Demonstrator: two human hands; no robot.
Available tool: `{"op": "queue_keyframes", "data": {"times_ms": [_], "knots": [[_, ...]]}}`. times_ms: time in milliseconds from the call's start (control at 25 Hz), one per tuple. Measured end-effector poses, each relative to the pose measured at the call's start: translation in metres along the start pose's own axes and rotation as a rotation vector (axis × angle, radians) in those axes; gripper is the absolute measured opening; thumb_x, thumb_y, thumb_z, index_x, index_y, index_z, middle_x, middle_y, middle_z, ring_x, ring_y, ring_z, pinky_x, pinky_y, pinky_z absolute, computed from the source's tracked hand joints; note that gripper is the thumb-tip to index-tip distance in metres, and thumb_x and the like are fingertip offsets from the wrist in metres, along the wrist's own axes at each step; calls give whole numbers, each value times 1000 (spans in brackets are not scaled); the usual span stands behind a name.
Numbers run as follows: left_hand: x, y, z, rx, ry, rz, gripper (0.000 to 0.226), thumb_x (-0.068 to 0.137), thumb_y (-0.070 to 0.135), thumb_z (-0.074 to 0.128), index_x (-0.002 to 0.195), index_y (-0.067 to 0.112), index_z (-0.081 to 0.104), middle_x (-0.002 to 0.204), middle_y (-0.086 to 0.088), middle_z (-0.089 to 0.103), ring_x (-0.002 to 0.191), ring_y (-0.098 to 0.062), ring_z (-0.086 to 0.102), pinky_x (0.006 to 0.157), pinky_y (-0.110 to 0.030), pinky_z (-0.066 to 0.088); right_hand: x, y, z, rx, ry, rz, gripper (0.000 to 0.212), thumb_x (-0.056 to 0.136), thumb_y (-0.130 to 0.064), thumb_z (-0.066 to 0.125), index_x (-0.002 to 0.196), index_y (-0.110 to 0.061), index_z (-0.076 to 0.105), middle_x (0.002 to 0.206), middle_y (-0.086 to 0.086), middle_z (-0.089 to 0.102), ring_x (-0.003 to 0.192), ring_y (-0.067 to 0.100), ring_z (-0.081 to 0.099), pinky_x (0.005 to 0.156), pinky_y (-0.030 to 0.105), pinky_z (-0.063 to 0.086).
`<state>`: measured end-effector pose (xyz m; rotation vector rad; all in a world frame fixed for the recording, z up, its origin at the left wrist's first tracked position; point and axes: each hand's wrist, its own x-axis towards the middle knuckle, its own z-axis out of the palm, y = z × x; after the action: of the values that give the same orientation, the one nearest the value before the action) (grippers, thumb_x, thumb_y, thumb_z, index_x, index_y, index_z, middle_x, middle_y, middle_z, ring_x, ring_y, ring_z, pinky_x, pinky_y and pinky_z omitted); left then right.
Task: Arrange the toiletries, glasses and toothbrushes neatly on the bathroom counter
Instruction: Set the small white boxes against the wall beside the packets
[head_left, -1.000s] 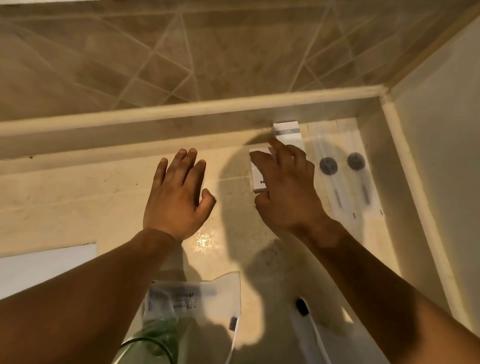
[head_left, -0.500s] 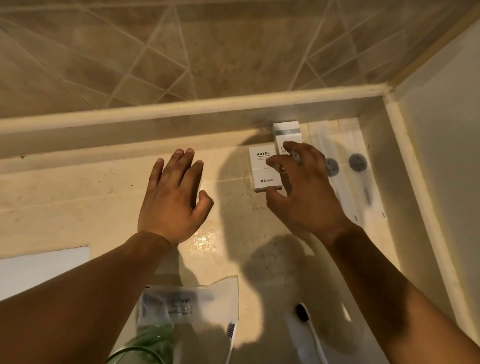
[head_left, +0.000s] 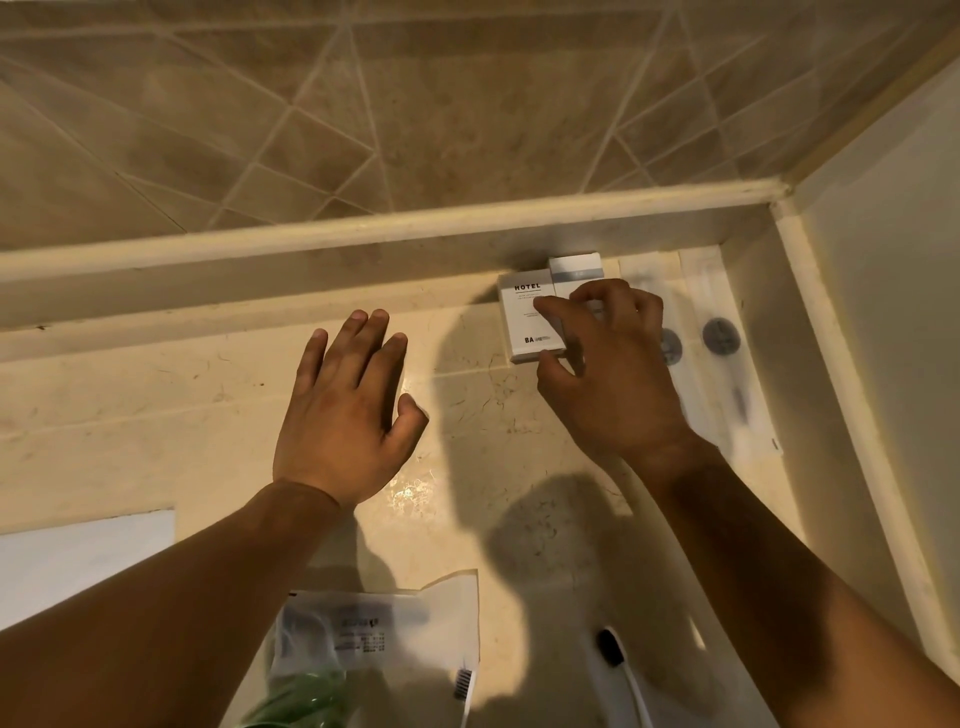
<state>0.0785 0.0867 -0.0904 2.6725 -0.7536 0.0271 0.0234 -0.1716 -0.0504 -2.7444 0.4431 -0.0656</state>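
While flat cardboard, the box (head_left: 527, 322) seems pinched by right hand (head_left: 608, 369).

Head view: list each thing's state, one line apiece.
Left hand: open, fingers straight, over the counter.
Right hand: fingers curled at the HOTEL box.
HOTEL box: flat by the back ledge.
Grey-band box: flat, beside it.
Sachets: sealed, flat.
Bag: flat.
Toothbrush: lying.

Beige marble counter (head_left: 156, 426), raised back ledge (head_left: 260, 244), diagonal tan wall tiles (head_left: 415, 104), warm light.
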Motion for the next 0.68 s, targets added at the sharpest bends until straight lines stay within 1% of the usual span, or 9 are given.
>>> {"op": "queue_keyframes", "data": {"times_ms": [80, 160, 240, 480, 560, 680], "knots": [[0, 0, 0, 4, -8, -2, 60, 93, 37, 44, 146, 9, 53, 163, -11, 40, 156, -25, 26, 128, -50, 12, 5, -1, 0, 10, -7, 5, 54, 86, -45, 67, 138, -38, 54, 139, -4, 46, 132, 22, 36, 96, 15, 21], [0, 0, 0, 5, -7, -4, 60, 93, 37, 44, 146, 9, 53, 163, -11, 40, 156, -26, 26, 128, -51, 13, 9, -2, 0, 24, -13, 19, 54, 86, -44, 66, 138, -38, 53, 137, -2, 45, 131, 23, 38, 96, 24, 29], [0, 0, -1, 2, -4, -2, 60, 93, 37, 44, 146, 9, 53, 162, -11, 40, 155, -26, 27, 128, -51, 13, 10, -3, 1, 36, -17, 36, 57, 85, -44, 67, 139, -37, 52, 137, -2, 44, 131, 23, 37, 95, 26, 32], [0, 1, -1, -4, -5, -5, 60, 93, 37, 44, 146, 9, 53, 163, -11, 40, 156, -25, 26, 128, -51, 13, 10, -1, 1, 43, -18, 22, 60, 85, -43, 67, 141, -37, 48, 138, 0, 42, 131, 23, 36, 94, 26, 32], [0, 1, -1, -2, -7, -6, 61, 93, 37, 44, 146, 9, 53, 163, -11, 40, 156, -25, 26, 128, -50, 12, 8, -1, 1, 64, -4, 12, 60, 84, -42, 68, 140, -38, 46, 136, -2, 41, 129, 20, 36, 94, 23, 33], [0, 1, -2, -2, -13, -12, 61, 93, 37, 44, 147, 9, 52, 163, -11, 39, 156, -25, 26, 128, -50, 11, 0, -1, -1, 167, 87, 52, 51, 83, -37, 71, 131, -37, 53, 134, -4, 44, 122, 8, 37, 87, 5, 28]]}}
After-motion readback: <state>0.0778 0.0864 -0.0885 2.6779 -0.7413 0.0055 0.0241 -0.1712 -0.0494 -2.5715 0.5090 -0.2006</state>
